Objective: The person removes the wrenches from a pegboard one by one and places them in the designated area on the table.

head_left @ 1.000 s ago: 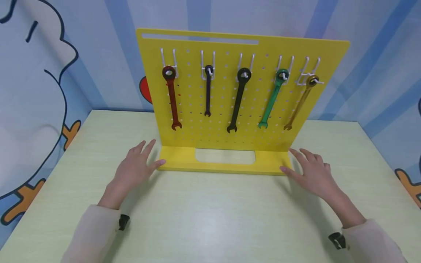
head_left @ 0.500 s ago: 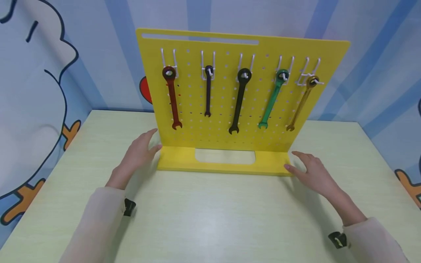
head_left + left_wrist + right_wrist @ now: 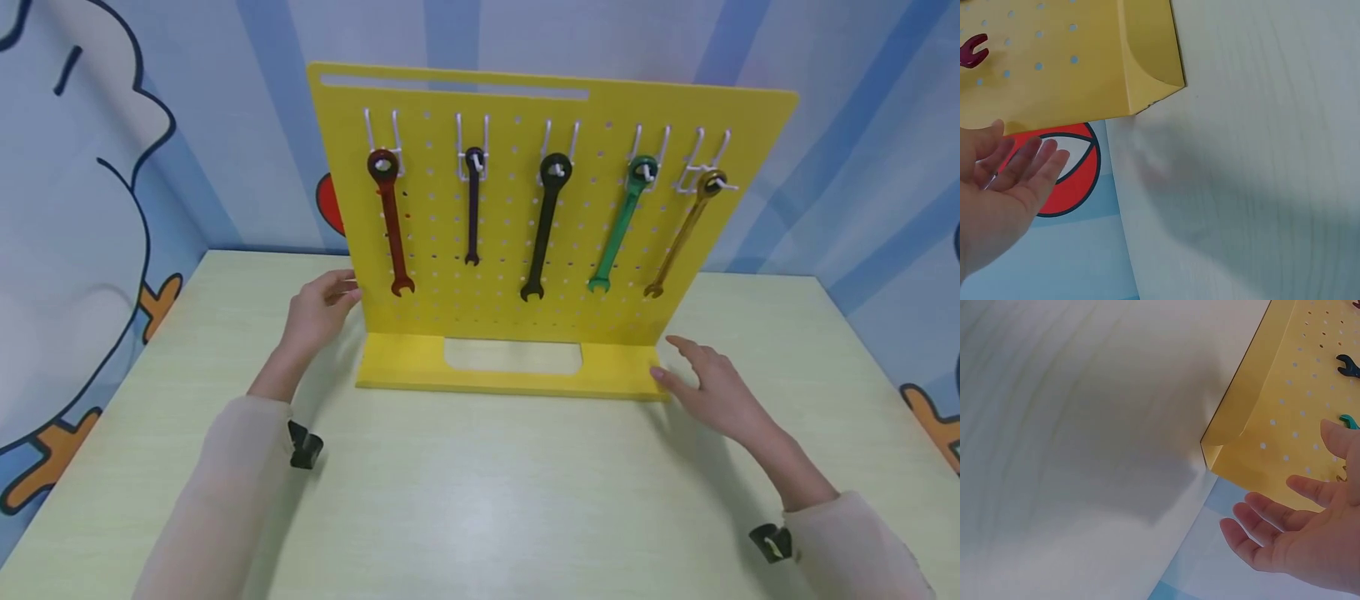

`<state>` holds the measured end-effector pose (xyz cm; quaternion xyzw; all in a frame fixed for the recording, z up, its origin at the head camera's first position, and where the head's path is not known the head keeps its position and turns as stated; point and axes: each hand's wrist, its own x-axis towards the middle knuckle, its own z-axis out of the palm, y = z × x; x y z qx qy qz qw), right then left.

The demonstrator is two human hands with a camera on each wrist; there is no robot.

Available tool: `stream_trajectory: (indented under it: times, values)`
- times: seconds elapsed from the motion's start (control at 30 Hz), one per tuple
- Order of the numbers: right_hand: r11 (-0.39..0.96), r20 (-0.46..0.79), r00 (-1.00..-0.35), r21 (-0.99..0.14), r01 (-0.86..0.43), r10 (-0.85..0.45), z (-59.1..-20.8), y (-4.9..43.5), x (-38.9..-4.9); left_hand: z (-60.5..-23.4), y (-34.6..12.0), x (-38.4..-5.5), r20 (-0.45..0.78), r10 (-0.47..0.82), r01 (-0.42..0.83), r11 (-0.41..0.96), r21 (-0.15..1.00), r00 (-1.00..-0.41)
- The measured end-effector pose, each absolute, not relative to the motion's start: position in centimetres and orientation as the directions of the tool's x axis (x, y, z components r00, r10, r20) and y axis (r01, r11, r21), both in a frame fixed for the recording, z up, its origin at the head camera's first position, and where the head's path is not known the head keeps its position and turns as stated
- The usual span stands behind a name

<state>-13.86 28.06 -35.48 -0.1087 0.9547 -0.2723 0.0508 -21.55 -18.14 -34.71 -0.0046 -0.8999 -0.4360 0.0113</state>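
Note:
A yellow pegboard stand [image 3: 495, 317] stands upright on the table, with wrenches hanging from white hooks. From left to right these are a red wrench [image 3: 392, 229], a small dark purple wrench [image 3: 473, 212], a black wrench [image 3: 543, 237], a green wrench [image 3: 621, 229] and a gold wrench [image 3: 684, 237]. My left hand [image 3: 318, 312] is at the board's left edge, thumb tip right at it; in the left wrist view its fingers are loosely bent beside the edge. By the right end of the base, my right hand [image 3: 712, 387] has its fingers spread and relaxed.
The pale table [image 3: 480, 492] extends in front of the stand and to both sides. Behind it is a blue striped wall [image 3: 255, 125] with cartoon figures. Black straps [image 3: 304, 446] show at both sleeve cuffs.
My left hand has moved up and away from me, from the base's left end to the board's side edge. My right hand has barely shifted. The wrenches sway slightly on their hooks.

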Motion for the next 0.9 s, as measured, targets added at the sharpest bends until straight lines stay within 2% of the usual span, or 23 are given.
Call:
stream_trajectory:
  times: [0.27, 0.57, 0.9]
  values:
    - [0.823, -0.02, -0.965, -0.527, -0.212, -0.262, -35.1, 28.1, -14.3, -34.4, -17.8, -22.0, -0.06, -0.058, -0.081, 0.525, 0.847, -0.997]
    - [0.833, -0.069, -0.969, -0.528, -0.165, -0.236, -32.5, 28.0, -15.4, -34.9, -17.7, -22.3, -0.062, -0.073, -0.089, 0.463, 0.882, -0.995]
    - [0.75, -0.064, -0.981, -0.654, -0.098, -0.184, -28.0, 28.0, -16.8, -35.1, -17.6, -22.2, -0.029, -0.092, -0.069, 0.468, 0.881, -0.995]
